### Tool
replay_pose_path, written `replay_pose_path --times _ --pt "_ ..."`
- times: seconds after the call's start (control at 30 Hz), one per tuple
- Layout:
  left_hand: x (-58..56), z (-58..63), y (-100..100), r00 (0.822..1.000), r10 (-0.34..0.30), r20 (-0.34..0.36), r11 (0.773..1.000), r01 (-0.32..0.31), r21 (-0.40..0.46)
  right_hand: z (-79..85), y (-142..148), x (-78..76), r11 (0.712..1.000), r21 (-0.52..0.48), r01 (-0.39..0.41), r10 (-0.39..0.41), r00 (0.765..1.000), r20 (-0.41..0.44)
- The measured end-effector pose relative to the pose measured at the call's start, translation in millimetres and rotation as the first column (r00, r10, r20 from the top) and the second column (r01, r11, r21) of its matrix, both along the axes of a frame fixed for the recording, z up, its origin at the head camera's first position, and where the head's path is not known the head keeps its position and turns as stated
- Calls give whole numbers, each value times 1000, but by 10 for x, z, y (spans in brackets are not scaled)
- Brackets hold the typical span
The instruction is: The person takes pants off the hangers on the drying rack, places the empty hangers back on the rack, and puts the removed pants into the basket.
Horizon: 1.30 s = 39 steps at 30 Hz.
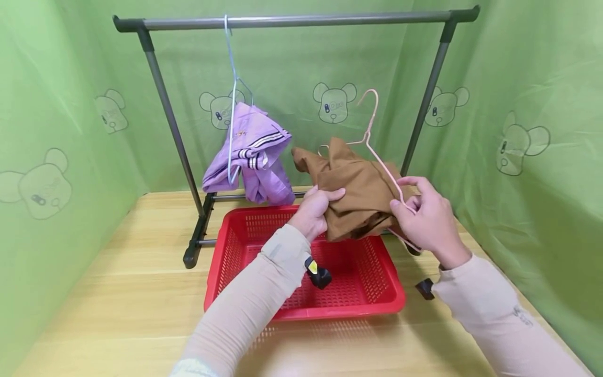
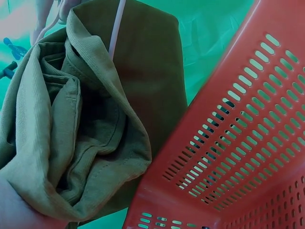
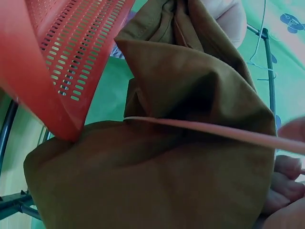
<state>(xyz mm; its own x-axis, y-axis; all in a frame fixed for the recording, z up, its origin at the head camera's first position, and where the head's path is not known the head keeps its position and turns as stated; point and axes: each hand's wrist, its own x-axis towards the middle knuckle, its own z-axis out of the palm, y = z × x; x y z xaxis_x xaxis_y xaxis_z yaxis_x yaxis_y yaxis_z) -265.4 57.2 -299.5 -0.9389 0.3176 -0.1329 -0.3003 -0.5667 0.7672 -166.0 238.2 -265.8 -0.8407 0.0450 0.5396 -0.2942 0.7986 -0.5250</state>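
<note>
A brown garment [image 1: 363,191], bunched and folded, hangs through a pink wire hanger [image 1: 383,166] above the basket. My left hand [image 1: 312,210] grips its left side, thumb on top of the cloth. With thumb and fingers, my right hand [image 1: 427,220] pinches the hanger near its lower right corner. The hook points up, apart from the rail. In the left wrist view, the garment [image 2: 133,90] shows a wide opening with layered folds inside. A bar of the hanger [image 3: 214,130] crosses over the cloth in the right wrist view.
A red perforated basket [image 1: 330,314] stands on the wooden table [image 1: 141,293] below my hands. Behind it is a clothes rack with a metal rail [image 1: 301,21]. A purple striped garment [image 1: 254,157] hangs from it on a blue hanger [image 1: 231,57]. Green curtains [image 1: 556,209] surround the table.
</note>
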Motion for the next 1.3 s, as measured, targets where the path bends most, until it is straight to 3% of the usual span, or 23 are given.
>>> replay_pose_path --times 0.2,0.33,0.7,0.9,1.3 --pt "5 28 -21 1000 -6 -8 1000 6 11 -19 44 51 993 55 -109 111 993 -34" --pt "8 47 -27 1000 -6 -17 1000 6 7 -21 52 85 985 103 -139 143 989 -34" --pt "12 76 -26 1000 -3 -24 1000 3 17 15 50 133 971 204 -122 127 992 -14" --pt "7 86 -31 1000 -5 -18 1000 5 21 13 55 134 970 221 -104 114 993 -33" --pt "-1 117 -59 1000 -12 -4 999 12 37 49 75 116 963 260 -77 78 997 6"
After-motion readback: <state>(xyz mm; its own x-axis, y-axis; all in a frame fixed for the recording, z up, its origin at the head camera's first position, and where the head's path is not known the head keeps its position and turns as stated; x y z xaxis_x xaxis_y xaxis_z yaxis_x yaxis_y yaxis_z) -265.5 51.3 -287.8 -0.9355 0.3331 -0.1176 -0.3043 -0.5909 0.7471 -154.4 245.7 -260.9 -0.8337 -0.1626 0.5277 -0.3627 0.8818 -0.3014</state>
